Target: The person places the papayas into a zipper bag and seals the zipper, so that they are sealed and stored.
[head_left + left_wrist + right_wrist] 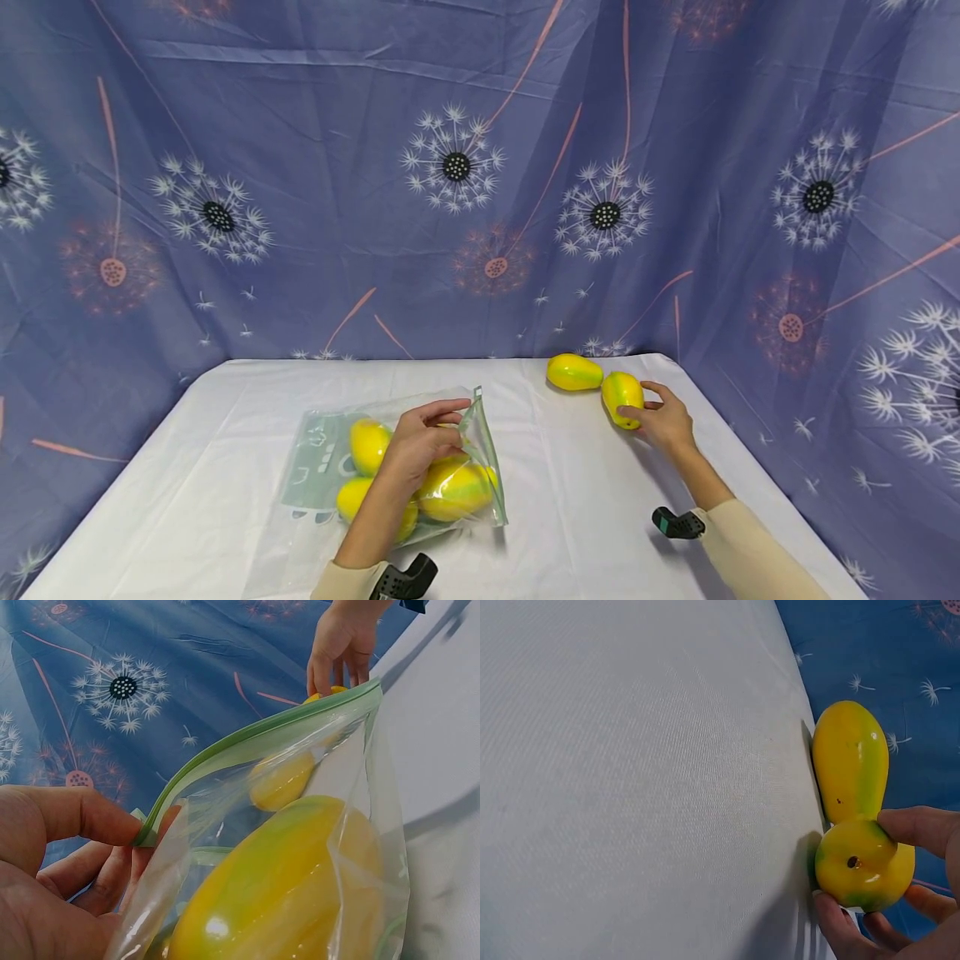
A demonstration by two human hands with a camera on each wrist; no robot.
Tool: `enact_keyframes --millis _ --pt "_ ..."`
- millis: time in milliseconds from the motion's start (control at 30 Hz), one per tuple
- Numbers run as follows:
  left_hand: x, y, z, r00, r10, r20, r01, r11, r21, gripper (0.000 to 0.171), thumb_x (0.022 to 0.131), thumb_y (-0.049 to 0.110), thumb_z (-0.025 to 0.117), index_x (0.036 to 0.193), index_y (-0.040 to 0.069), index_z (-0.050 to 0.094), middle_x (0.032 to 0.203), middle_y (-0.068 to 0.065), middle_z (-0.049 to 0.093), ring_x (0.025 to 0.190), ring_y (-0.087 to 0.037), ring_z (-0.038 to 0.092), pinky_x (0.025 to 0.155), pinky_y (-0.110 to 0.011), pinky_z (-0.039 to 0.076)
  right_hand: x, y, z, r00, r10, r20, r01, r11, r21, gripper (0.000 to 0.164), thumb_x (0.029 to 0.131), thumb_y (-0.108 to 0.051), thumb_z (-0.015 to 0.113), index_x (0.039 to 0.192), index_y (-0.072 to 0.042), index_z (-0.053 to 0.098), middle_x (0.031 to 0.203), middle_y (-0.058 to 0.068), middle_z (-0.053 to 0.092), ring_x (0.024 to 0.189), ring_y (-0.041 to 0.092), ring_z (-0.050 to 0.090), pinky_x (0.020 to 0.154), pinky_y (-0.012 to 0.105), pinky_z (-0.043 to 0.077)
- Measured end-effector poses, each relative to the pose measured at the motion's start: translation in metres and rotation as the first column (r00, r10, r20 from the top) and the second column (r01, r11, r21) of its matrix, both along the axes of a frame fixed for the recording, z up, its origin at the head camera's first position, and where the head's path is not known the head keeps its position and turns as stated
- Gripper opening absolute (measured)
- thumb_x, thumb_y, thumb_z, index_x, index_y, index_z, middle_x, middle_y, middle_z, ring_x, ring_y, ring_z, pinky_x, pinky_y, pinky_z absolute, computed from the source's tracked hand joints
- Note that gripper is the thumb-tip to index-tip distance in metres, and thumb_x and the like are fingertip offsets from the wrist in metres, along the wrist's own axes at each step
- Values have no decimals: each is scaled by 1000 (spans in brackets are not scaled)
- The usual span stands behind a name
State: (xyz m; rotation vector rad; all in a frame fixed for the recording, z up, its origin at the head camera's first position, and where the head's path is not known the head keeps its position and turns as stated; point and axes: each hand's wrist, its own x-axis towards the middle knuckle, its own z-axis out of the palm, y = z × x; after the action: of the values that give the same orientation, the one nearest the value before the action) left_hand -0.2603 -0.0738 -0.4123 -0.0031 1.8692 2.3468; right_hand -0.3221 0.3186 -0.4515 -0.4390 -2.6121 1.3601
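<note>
Head view: from above, forward-down across white table [570, 500]; wrist views: close, tilted (both catch gripped yellow fruit [859, 874]).

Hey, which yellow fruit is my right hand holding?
Your right hand grips the fruit at the far right; the other loose fruit lies just left of it, not held, and the remaining fruits are inside the clear bag.

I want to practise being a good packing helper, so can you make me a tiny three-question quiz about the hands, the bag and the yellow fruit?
1. Which hand pinches the edge of the zip bag?
2. True or false: the zip bag is empty.
3. How many papayas are outside the zip bag?

Key:
1. The left hand.
2. False; papayas inside show through it.
3. Two: one in the right hand, another beside it.
</note>
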Motion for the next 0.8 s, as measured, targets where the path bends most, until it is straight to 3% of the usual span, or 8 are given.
enact_keyframes --millis 400,800 --pt "1 0 1 1000 1 1 -1 1000 4 56 72 -19 63 127 -5 68 96 -8 60 67 -16 54 61 -26 58 10 3 12 999 30 -16 -30 999 16 76 84 -26 80 149 -4 46 132 35 56 106 40 65 71 33 63" --pt "2 1 1 1000 4 -1 -4 1000 -17 56 73 -17 63 128 -4 68 98 -8 61 68 -16 55 63 -28 59 16 -9 40 986 135 -99 -134 991 17 78 84 -26 82 151 -9 46 136 32 56 111 41 66 78 40 63"
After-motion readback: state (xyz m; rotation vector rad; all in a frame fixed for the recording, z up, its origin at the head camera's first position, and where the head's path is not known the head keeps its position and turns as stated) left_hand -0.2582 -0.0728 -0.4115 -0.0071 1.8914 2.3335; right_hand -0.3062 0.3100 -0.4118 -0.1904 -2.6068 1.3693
